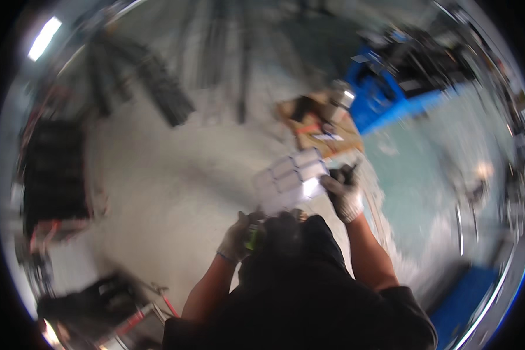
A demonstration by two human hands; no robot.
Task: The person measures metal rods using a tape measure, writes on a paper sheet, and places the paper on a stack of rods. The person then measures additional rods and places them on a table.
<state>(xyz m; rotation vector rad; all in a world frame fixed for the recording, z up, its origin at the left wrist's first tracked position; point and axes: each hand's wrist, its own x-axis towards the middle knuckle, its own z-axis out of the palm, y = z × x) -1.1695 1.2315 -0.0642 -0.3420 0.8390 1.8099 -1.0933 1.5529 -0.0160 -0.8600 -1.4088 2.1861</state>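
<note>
A pale, see-through panel divided into rectangular cells point(287, 178), perhaps a compartment box, is held tilted in front of my body. It is smeared by motion, and a bright glare lies on its right part. My right hand point(344, 193), in a white glove with dark fingers, grips its right edge. By its lower left corner my left hand point(237, 238), gloved alike, is closed, its fingers blurred. A small bright green thing point(252, 236) shows at those fingers; its kind cannot be made out.
A brown cardboard box point(347, 135) with a metal canister point(341, 96) and small items stands ahead to the right. Beyond it is a blue bin point(385, 108) near dark parts. Long dark bars point(166, 93) lie far left; a dark rack point(55, 169) stands left.
</note>
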